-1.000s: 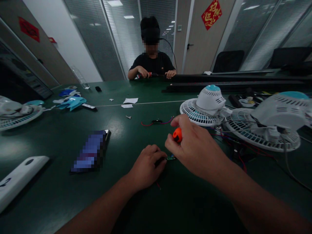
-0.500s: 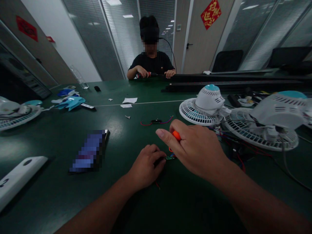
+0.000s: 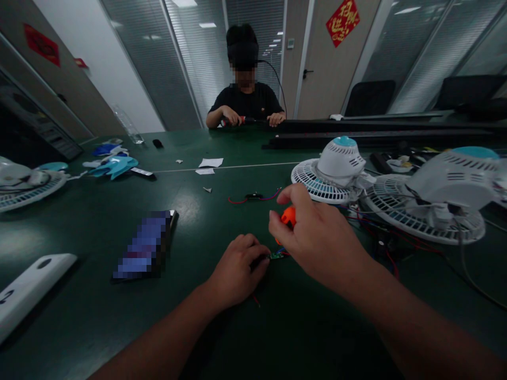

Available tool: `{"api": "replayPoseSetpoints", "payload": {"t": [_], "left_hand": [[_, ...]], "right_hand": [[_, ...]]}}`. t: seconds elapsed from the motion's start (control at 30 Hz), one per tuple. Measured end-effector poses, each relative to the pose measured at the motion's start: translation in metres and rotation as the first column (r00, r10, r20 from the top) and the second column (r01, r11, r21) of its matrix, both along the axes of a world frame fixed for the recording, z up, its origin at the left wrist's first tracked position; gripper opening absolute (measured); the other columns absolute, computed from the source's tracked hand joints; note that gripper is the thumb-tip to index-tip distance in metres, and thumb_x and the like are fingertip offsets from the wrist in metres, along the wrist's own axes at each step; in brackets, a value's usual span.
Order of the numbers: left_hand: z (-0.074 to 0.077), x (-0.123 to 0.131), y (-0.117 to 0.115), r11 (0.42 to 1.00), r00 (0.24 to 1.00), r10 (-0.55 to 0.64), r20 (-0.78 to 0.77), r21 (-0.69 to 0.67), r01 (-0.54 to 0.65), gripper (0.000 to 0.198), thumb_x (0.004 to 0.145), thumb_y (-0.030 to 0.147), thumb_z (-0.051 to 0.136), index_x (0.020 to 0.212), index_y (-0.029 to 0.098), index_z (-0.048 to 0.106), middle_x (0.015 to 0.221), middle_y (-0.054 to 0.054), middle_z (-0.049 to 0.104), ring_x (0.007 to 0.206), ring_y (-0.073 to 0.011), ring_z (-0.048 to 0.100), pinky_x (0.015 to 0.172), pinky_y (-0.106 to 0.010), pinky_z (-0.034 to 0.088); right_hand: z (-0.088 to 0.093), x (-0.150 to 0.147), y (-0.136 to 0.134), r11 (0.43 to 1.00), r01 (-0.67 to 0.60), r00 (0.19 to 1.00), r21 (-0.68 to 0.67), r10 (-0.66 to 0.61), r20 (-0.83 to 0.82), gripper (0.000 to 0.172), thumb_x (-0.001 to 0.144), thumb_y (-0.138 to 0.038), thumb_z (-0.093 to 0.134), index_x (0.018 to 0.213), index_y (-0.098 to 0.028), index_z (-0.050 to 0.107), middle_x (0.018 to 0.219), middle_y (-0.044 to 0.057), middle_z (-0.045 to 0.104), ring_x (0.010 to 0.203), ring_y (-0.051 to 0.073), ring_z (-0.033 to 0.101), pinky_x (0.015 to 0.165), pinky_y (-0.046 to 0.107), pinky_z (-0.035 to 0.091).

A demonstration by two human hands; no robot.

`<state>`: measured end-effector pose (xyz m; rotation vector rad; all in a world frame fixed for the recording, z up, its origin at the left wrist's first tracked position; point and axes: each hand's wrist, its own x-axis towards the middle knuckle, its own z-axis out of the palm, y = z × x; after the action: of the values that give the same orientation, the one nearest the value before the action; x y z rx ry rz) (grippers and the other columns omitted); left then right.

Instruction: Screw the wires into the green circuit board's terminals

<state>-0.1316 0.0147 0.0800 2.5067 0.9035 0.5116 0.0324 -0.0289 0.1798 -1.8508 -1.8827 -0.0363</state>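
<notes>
My left hand [image 3: 240, 274] rests on the table with its fingers closed on the edge of a small green circuit board [image 3: 277, 255]. Red and blue wires run from the board under my other hand, and a red wire end [image 3: 256, 301] pokes out below my left hand. Above the board, my right hand [image 3: 317, 232] holds an orange-and-black screwdriver [image 3: 289, 215] by its handle. Its thumb and index finger are lifted apart, while the other fingers curl around the handle. The screwdriver's lower end is hidden by the hand.
White fan housings [image 3: 340, 163] with wires sit to the right. A small black module [image 3: 254, 196] with red and blue leads lies ahead. At left are a phone [image 3: 144, 245] and a white numbered bar [image 3: 35, 287]. A person [image 3: 245, 100] sits opposite, holding a red-and-black tool.
My right thumb and index finger have spread apart and shifted, so more of the orange handle shows. My left hand and the circuit board have stayed in place.
</notes>
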Motion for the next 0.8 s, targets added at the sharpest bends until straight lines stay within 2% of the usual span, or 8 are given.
{"api": "replayPoseSetpoints", "payload": {"t": [0.27, 0.57, 0.8], "left_hand": [[0.0003, 0.0009, 0.0003, 1.000, 1.000, 0.003, -0.010, -0.009, -0.003, 0.022, 0.089, 0.018, 0.057, 0.107, 0.020, 0.069, 0.104, -0.009, 0.061, 0.095, -0.0240, 0.056, 0.086, -0.042, 0.049], [-0.0007, -0.0002, -0.0008, 1.000, 1.000, 0.005, -0.001, -0.006, -0.005, 0.021, 0.088, 0.018, 0.058, 0.106, 0.021, 0.069, 0.104, -0.008, 0.061, 0.097, -0.0249, 0.057, 0.087, -0.043, 0.049], [-0.0011, 0.0019, -0.0016, 0.999, 0.999, 0.031, 0.007, -0.006, -0.031, 0.023, 0.087, 0.018, 0.059, 0.107, 0.023, 0.069, 0.108, -0.008, 0.061, 0.099, -0.0254, 0.057, 0.086, -0.045, 0.050]], "right_hand": [[-0.0018, 0.0010, -0.0002, 0.998, -0.039, 0.998, 0.054, 0.041, -0.045, 0.027, 0.085, -0.032, 0.046, 0.107, -0.017, 0.046, 0.096, 0.012, 0.067, 0.072, 0.023, 0.063, 0.057, 0.031, 0.037], [-0.0029, 0.0020, 0.0009, 0.998, -0.054, 0.996, 0.042, 0.057, -0.071, 0.028, 0.082, -0.031, 0.046, 0.106, -0.017, 0.046, 0.094, 0.011, 0.067, 0.073, 0.022, 0.061, 0.061, 0.032, 0.039], [-0.0028, 0.0027, 0.0020, 1.000, 0.001, 1.000, 0.028, -0.001, -0.004, 0.027, 0.080, -0.035, 0.048, 0.102, -0.020, 0.046, 0.083, 0.005, 0.064, 0.070, 0.022, 0.059, 0.056, 0.031, 0.032]]}}
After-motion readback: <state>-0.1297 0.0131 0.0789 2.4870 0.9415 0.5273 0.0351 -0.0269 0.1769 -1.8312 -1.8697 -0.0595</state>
